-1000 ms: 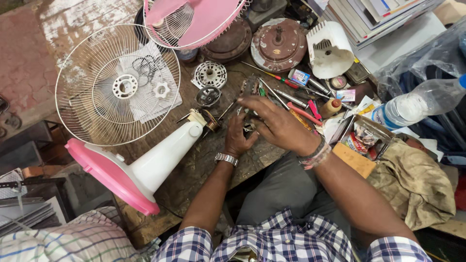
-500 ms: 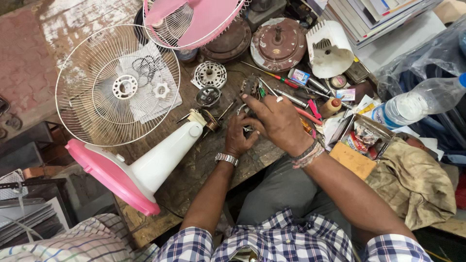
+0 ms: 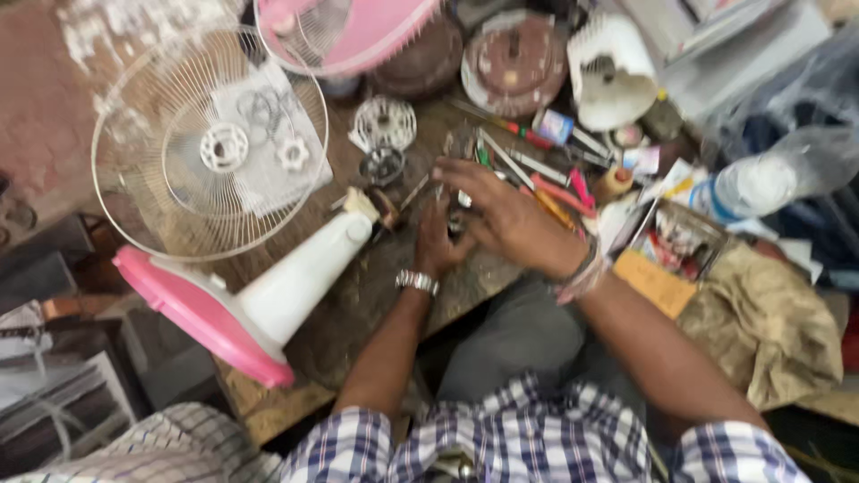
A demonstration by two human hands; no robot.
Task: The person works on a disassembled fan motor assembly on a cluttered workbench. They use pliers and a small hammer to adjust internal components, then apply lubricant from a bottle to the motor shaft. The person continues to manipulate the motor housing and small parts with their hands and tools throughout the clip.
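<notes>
My left hand (image 3: 436, 240) rests on the worn wooden bench (image 3: 358, 313), fingers curled around a small dark metal part that my right hand mostly hides. My right hand (image 3: 506, 215) lies over it, fingers spread and reaching toward the row of screwdrivers (image 3: 528, 165). The frame is blurred, so what sits between the hands is unclear. A white fan stand (image 3: 300, 273) with a pink base (image 3: 201, 317) lies on its side just left of my left hand. A round metal motor part (image 3: 383, 123) sits beyond the hands.
A white wire fan guard (image 3: 170, 215) lies at the left, with a pink fan blade and guard (image 3: 344, 31) at the top. Round brown motor housings (image 3: 514, 63), a white plastic cover (image 3: 613, 76), a plastic bottle (image 3: 761, 183) and an olive cloth (image 3: 765, 326) crowd the right.
My right hand has slid leftward and farther over my left hand, toward the screwdrivers. The camera moved, leaving the current view blurred. The fan parts have not shifted.
</notes>
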